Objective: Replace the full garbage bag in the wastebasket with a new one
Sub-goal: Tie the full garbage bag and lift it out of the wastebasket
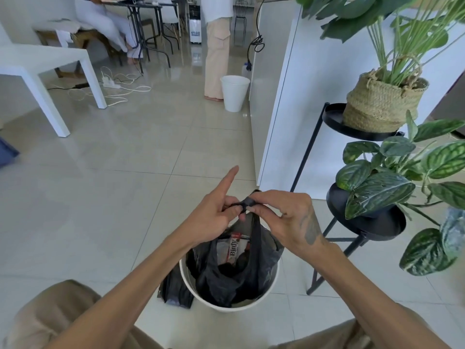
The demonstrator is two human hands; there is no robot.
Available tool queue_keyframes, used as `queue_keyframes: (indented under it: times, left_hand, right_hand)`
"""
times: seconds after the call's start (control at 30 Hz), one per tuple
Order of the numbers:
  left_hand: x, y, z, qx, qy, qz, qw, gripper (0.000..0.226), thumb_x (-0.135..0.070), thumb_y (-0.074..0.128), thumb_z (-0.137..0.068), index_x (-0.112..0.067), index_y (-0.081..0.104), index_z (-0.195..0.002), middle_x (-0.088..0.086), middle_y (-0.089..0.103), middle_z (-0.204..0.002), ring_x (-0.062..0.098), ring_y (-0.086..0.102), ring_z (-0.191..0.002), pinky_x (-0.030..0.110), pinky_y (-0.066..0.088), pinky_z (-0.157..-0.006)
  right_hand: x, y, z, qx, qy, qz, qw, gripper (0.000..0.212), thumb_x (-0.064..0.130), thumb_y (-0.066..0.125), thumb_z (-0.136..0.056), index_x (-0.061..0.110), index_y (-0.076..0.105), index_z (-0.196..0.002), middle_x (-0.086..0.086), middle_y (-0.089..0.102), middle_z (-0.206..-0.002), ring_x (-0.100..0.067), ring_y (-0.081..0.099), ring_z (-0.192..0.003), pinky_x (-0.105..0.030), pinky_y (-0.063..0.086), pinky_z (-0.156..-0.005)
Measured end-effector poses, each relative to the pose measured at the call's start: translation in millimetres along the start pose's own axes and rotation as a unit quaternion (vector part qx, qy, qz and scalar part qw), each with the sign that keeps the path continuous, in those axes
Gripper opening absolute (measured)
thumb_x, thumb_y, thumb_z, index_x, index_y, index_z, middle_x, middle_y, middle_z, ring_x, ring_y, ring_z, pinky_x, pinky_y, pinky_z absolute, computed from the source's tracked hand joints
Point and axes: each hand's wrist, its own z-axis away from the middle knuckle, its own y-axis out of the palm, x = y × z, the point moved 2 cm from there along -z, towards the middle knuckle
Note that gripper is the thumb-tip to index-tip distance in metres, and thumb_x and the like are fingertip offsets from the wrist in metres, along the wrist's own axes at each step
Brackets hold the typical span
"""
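Note:
A white wastebasket point(201, 297) stands on the tiled floor right in front of me. Inside it sits a full black garbage bag point(226, 270), with a can marked "Birdy" showing through its open mouth. The bag's handles are drawn up above the basket. My left hand point(214, 215) and my right hand point(284, 217) both pinch those twisted handles together; my left index finger points away. A second black bag point(173, 289), crumpled, lies on the floor against the basket's left side.
A black plant stand point(362, 222) with leafy plants and a woven pot point(380, 104) stands close on the right, beside a white cabinet point(297, 102). Another white bin point(234, 93) and a standing person's legs point(217, 54) are ahead. A white table point(50, 71) and floor cables point(113, 86) lie at left.

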Motion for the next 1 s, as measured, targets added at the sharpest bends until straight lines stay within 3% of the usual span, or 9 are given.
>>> queue_keyframes:
  times: [0.2,0.33,0.43,0.53,0.63,0.73,0.83,0.93,1.0]
  left_hand:
    - [-8,-3,-1,0.019,-0.005,0.020,1.000,0.087,-0.003,0.052,-0.100,-0.039,-0.003,-0.158,-0.003,0.070,-0.074,0.015,0.043,-0.058,0.024,0.035,-0.058]
    - [-12,-1,0,0.051,0.017,-0.007,0.999,0.089,-0.004,0.053,-0.100,-0.039,-0.006,-0.157,0.000,0.071,-0.077,0.011,0.052,-0.062,0.020,0.039,-0.066]
    - [-8,-1,3,0.031,0.008,0.036,0.999,0.086,0.001,0.056,-0.098,-0.038,0.007,-0.156,0.007,0.070,-0.079,0.011,0.055,-0.062,0.019,0.042,-0.067]
    - [-1,5,15,-0.042,0.028,0.099,0.994,0.051,0.003,0.061,-0.091,-0.026,0.047,-0.131,0.014,0.064,-0.077,0.032,0.062,-0.074,0.038,0.049,-0.075]
    - [15,20,27,-0.100,0.093,-0.080,0.987,0.020,-0.004,0.054,-0.088,-0.018,0.068,-0.089,0.002,0.064,-0.079,0.028,0.065,-0.074,0.038,0.051,-0.070]
    - [43,28,26,-0.135,0.109,-0.320,0.932,0.040,-0.004,0.049,-0.087,-0.023,0.074,-0.113,0.000,0.060,-0.089,0.026,0.057,-0.080,0.044,0.051,-0.070]
    - [49,30,29,-0.169,0.099,-0.338,0.921,0.051,-0.002,0.053,-0.092,-0.018,0.055,-0.141,0.003,0.056,-0.108,0.026,0.053,-0.099,0.037,0.047,-0.087]
    - [44,32,29,-0.078,0.161,-0.354,0.918,0.037,-0.008,0.060,-0.087,-0.015,0.066,-0.123,0.002,0.061,-0.112,0.025,0.055,-0.104,0.039,0.043,-0.096]
    - [46,26,28,-0.009,0.145,-0.340,0.929,0.028,-0.015,0.066,-0.082,-0.017,0.071,-0.109,0.000,0.068,-0.109,0.023,0.059,-0.104,0.041,0.045,-0.095]
  right_hand:
    - [-8,3,2,-0.007,-0.086,0.050,0.995,0.006,0.000,0.068,-0.089,-0.002,0.074,-0.090,-0.015,0.071,-0.119,-0.023,0.068,-0.102,-0.029,0.054,-0.091]
    - [-25,14,9,0.035,-0.094,0.131,0.986,0.022,0.028,0.050,-0.102,0.009,0.060,-0.099,-0.007,0.071,-0.104,-0.021,0.065,-0.087,-0.034,0.053,-0.073]
    - [-32,20,15,0.027,0.007,0.097,0.995,0.015,0.035,0.047,-0.101,0.020,0.048,-0.102,0.002,0.060,-0.074,-0.013,0.049,-0.060,-0.027,0.043,-0.055]
    - [-37,21,24,-0.028,0.172,-0.014,0.985,0.012,0.031,0.052,-0.101,0.020,0.049,-0.096,0.001,0.057,-0.066,-0.015,0.052,-0.057,-0.028,0.042,-0.054]
    - [-37,23,32,-0.077,0.285,-0.128,0.947,0.019,0.026,0.058,-0.100,0.018,0.052,-0.083,-0.003,0.056,-0.064,-0.010,0.051,-0.057,-0.030,0.044,-0.055]
    - [-30,30,32,-0.054,0.380,-0.206,0.900,0.020,0.027,0.064,-0.097,0.019,0.062,-0.078,-0.008,0.064,-0.061,-0.006,0.052,-0.054,-0.021,0.042,-0.055]
    - [-42,33,33,0.098,0.543,-0.223,0.804,0.024,0.026,0.066,-0.095,0.009,0.067,-0.077,0.001,0.047,-0.047,-0.011,0.038,-0.043,-0.023,0.028,-0.043]
    - [-52,35,36,0.352,0.544,-0.192,0.737,0.021,0.013,0.057,-0.097,0.006,0.070,-0.083,0.004,0.036,-0.048,-0.011,0.027,-0.045,-0.025,0.019,-0.046]
    - [-50,37,35,0.448,0.504,-0.203,0.710,0.019,0.013,0.055,-0.099,0.006,0.070,-0.090,0.006,0.032,-0.048,-0.010,0.024,-0.045,-0.022,0.019,-0.045]
